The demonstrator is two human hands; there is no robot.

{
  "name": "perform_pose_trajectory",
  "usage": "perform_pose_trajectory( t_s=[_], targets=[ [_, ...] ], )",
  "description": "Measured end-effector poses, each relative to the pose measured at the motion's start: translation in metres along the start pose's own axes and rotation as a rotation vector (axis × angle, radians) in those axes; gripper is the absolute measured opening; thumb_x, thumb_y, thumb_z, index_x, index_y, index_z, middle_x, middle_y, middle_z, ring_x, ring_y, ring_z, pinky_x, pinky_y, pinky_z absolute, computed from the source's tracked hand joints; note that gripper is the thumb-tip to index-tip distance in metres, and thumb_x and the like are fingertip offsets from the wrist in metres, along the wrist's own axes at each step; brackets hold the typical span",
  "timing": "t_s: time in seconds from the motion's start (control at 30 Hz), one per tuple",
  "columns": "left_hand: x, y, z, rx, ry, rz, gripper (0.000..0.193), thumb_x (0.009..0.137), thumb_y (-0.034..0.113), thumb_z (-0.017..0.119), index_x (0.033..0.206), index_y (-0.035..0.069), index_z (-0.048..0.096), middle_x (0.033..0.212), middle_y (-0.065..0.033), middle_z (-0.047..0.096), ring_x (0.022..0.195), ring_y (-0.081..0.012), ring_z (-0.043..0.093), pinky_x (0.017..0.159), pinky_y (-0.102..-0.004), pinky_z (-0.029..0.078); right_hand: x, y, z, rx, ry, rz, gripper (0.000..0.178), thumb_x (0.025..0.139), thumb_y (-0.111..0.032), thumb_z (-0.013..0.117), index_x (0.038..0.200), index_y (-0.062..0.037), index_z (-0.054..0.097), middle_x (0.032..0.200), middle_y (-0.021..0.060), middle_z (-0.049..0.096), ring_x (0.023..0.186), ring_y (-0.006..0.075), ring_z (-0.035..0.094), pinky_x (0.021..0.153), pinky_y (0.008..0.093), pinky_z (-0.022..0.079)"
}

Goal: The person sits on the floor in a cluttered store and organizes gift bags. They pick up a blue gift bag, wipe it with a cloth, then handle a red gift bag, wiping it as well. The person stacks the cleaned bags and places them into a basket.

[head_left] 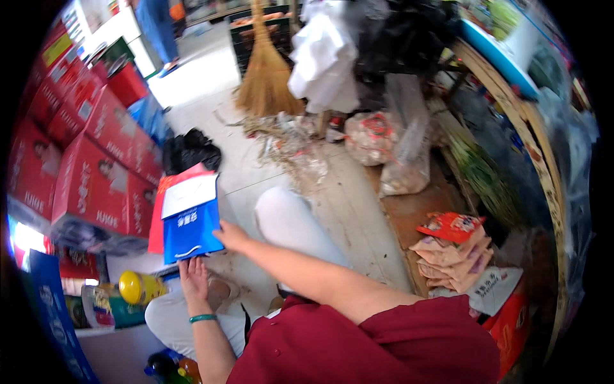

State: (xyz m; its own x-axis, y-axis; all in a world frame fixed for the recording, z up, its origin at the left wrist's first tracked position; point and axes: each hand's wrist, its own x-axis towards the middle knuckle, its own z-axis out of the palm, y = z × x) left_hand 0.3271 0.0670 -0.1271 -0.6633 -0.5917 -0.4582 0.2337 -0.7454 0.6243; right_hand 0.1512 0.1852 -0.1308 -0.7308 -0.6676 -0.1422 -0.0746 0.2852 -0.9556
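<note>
A flat blue paper gift bag with a white cord handle lies on a red bag, with a white sheet or panel at its far end. My right hand pinches the blue bag's right edge, and part of its fingers is hidden. At the near edge of the bag is my left hand, palm up, its fingers stretched out and their tips touching the edge. A green bangle circles my left wrist.
Red drink cartons are stacked at left, near a yellow-lidded container. A black plastic bag lies beyond the gift bags. A straw broom stands over floor litter. Orange-pink packets are piled at right. Another person's legs show far off.
</note>
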Motion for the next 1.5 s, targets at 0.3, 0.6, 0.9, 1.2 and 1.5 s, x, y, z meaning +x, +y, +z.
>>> perform_pose_trajectory(
  t_s=[0.3, 0.6, 0.9, 1.2, 1.5],
  targets=[
    [0.017, -0.020, 0.011, 0.094, 0.014, -0.034, 0.076, 0.089, 0.047, 0.053, 0.144, 0.010, 0.016, 0.145, -0.0134, 0.030, 0.128, -0.0261, 0.037, 0.101, -0.0328, 0.034, -0.015, 0.016, -0.014, -0.212, 0.141, -0.187, 0.025, 0.082, -0.018, 0.054, 0.100, -0.0038, 0.060, 0.092, 0.0209, 0.063, 0.088, 0.0374, 0.059, 0.077, 0.0457, 0.046],
    [0.022, -0.038, 0.050, 0.570, 0.032, 0.438, 0.032, 0.088, 0.016, 0.050, 0.111, -0.004, 0.055, 0.109, -0.0171, 0.058, 0.094, -0.0218, 0.058, 0.071, -0.0281, 0.049, -0.022, 0.009, -0.027, 0.121, 0.051, -0.265, 0.015, 0.084, -0.019, 0.057, 0.092, -0.0063, 0.060, 0.086, 0.0087, 0.061, 0.083, 0.0198, 0.058, 0.073, 0.0327, 0.046],
    [-0.055, -0.034, 0.155, 1.150, -0.611, 1.079, 0.055, 0.089, 0.036, 0.047, 0.137, 0.010, 0.039, 0.148, -0.0188, 0.020, 0.137, -0.0342, 0.019, 0.110, -0.0417, 0.014, -0.062, -0.109, -0.037, 1.170, -0.121, 0.189, 0.060, 0.094, -0.049, 0.037, 0.140, -0.0101, 0.027, 0.142, 0.0118, 0.031, 0.127, 0.0280, 0.036, 0.103, 0.0398, 0.034],
    [-0.035, -0.034, 0.162, -0.141, -0.514, -0.075, 0.066, 0.093, 0.053, 0.036, 0.139, 0.006, 0.030, 0.137, -0.0100, 0.041, 0.120, -0.0237, 0.046, 0.100, -0.0348, 0.034, -0.059, -0.132, -0.049, -0.009, -0.033, -0.773, 0.052, 0.096, -0.034, 0.040, 0.138, -0.0041, 0.035, 0.139, 0.0108, 0.040, 0.127, 0.0246, 0.038, 0.108, 0.0349, 0.022],
    [-0.111, 0.033, 0.157, 0.277, -0.119, 0.625, 0.051, 0.096, 0.042, 0.036, 0.136, 0.010, 0.036, 0.136, -0.0107, 0.040, 0.122, -0.0215, 0.042, 0.101, -0.0323, 0.034, -0.022, -0.072, -0.016, 0.287, -0.190, -0.213, 0.052, 0.097, -0.036, 0.039, 0.137, -0.0044, 0.035, 0.136, 0.0093, 0.042, 0.115, 0.0224, 0.047, 0.100, 0.0338, 0.034]
  ],
)
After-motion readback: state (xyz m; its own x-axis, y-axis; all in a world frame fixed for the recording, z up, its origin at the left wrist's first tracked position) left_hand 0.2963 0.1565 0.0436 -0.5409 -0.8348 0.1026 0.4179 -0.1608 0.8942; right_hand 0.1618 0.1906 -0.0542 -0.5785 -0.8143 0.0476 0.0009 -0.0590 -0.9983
